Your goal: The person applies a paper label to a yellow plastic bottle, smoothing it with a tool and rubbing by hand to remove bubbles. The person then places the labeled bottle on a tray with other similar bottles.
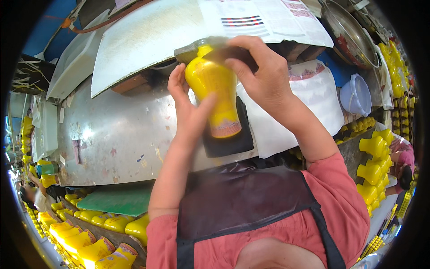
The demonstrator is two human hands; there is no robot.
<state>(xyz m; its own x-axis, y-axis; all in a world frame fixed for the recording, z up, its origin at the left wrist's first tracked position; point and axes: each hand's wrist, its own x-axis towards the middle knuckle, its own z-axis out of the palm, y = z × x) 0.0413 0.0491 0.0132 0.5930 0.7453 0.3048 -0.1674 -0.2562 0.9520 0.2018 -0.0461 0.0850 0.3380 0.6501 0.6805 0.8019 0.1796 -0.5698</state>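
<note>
A glossy yellow vase [214, 83] lies along the bench, its narrow neck away from me and a patterned pink-and-lilac band round its foot. My left hand [190, 105] grips its left side, thumb across the body and fingers round the far edge. In my right hand [264, 71] is a thin, dark brown flat piece [230, 54], pinched between thumb and fingers against the vase's shoulder; motion blurs it. The vase's foot rests over a black pad [228, 145]. Behind the neck sits a grey, cloth-like lump [184, 54].
White paper sheets [273, 121] lie to the right, with a light blue bucket [355, 95] beyond. A pale board [152, 40] spans the back, beside a metal pan [347, 31]. Rows of yellow vases [96, 249] stand at both sides. A person [40, 199] is at far left.
</note>
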